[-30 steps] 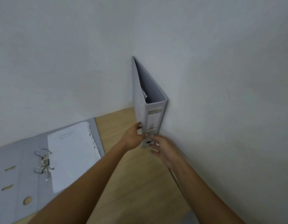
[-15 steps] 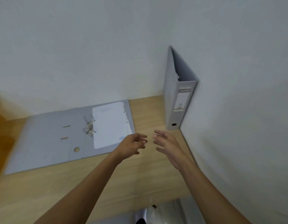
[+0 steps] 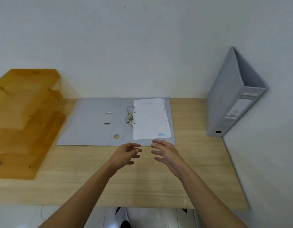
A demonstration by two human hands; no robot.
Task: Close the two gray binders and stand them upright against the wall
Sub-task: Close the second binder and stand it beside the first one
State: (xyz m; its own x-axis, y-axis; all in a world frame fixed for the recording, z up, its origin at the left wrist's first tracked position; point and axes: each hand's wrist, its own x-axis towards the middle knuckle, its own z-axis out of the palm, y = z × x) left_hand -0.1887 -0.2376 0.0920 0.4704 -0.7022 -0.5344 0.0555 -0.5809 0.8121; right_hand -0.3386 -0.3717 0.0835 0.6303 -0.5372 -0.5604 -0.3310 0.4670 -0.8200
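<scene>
The open binder (image 3: 99, 124) lies flat on the desk (image 3: 142, 181), at about 12 o'clock from the hands, with its far edge touching the back wall (image 3: 142, 46). Both covers are spread out. The metal ring mechanism (image 3: 130, 118) sits just right of the spine strip, and its rings look closed. On the right cover there is a stack of white paper (image 3: 150, 119), threaded on the rings; it has a small blue print near its front corner. The left cover is bare, with two slots and one round hole.

The closed binder (image 3: 233, 99) is at 2 o'clock, in the corner. It stands upright with its spine toward the camera and leans on the right wall (image 3: 274, 145). A little paper may be inside, but I cannot tell.

So I judge the task is half done: one binder is closed and stands, and the other is not yet closed or lifted.

The left hand (image 3: 126, 156) and the right hand (image 3: 167, 155) hover near the front edge of the open binder, close to each other. Their fingers are loosely spread and a little curled, and they hold nothing.

At 9 o'clock, well apart from the hands, stands an orange tiered tray (image 3: 25, 120); its levels seem to hold nothing.
</scene>
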